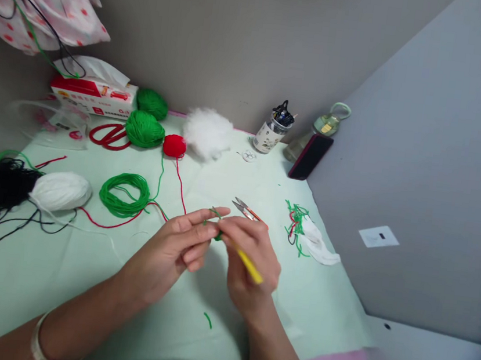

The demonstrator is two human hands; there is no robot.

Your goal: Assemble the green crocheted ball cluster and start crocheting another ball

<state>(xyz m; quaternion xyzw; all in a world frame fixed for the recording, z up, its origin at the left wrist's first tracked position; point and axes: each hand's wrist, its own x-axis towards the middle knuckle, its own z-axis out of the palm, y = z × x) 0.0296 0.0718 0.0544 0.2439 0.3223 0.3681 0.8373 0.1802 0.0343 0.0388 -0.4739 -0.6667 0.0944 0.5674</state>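
My right hand (pixel 256 249) grips a crochet hook with a yellow handle (pixel 251 266), its handle end pointing down toward me. The fingers of my left hand (pixel 178 241) pinch a small piece of green yarn work (pixel 218 236), mostly hidden between the two hands. Both hands meet at the fingertips, over the middle of the table. Just beyond them lie thread snips (pixel 246 209) with their blades apart. A coil of green yarn (pixel 124 195) rests to the left, and a red strand (pixel 181 185) runs from a red ball (pixel 174 145) toward my left hand.
Green balls (pixel 145 129), white stuffing (pixel 207 134), red-handled scissors (pixel 109 136) and a tissue pack (pixel 95 95) line the back. White (pixel 61 190) and black yarn (pixel 9 184) lie left. A pen jar (pixel 272 134), a phone (pixel 311 156) and yarn scraps (pixel 299 222) are right.
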